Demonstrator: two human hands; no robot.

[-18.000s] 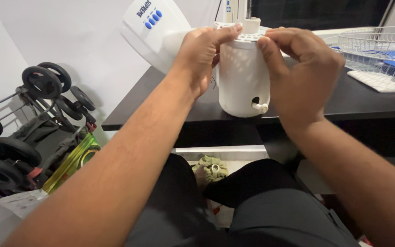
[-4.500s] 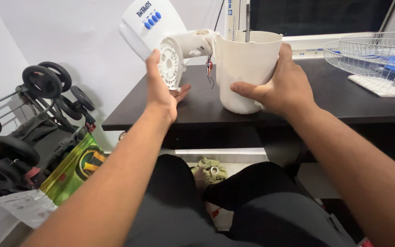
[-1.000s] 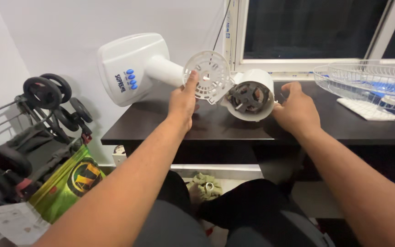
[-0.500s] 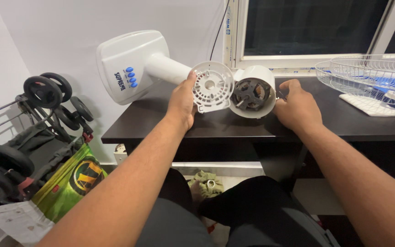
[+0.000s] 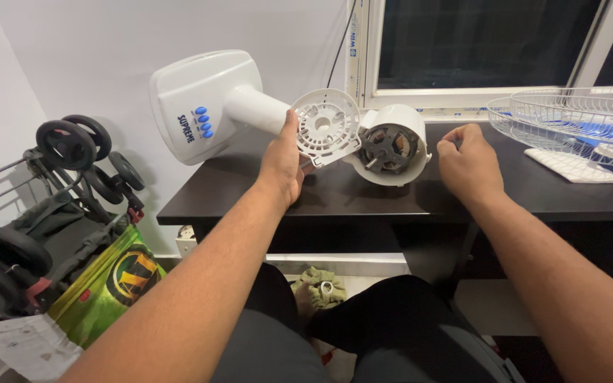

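My left hand (image 5: 283, 167) grips a white round vented cover plate (image 5: 326, 125) at the end of a white fan's neck, whose square base (image 5: 203, 103) points up and to the left. Next to the plate, the white cylindrical motor housing (image 5: 407, 120) lies on its side on the dark table (image 5: 548, 195), its open end showing the dark motor (image 5: 387, 149) and facing me. My right hand (image 5: 468, 163) hovers just right of the housing with fingers curled and nothing in it. A dark cord (image 5: 340, 42) runs up the wall behind.
Wire fan grilles (image 5: 569, 120) rest at the table's right end over a blue piece, with a white cloth (image 5: 576, 167) beside them. A folded black stroller (image 5: 44, 206) and a green bag (image 5: 111, 280) stand at the left. A cloth lies on the floor (image 5: 321, 287).
My right hand has come off the motor housing and drawn back to the right. The housing now lies on the table, and my left hand holds the plate slightly lower.
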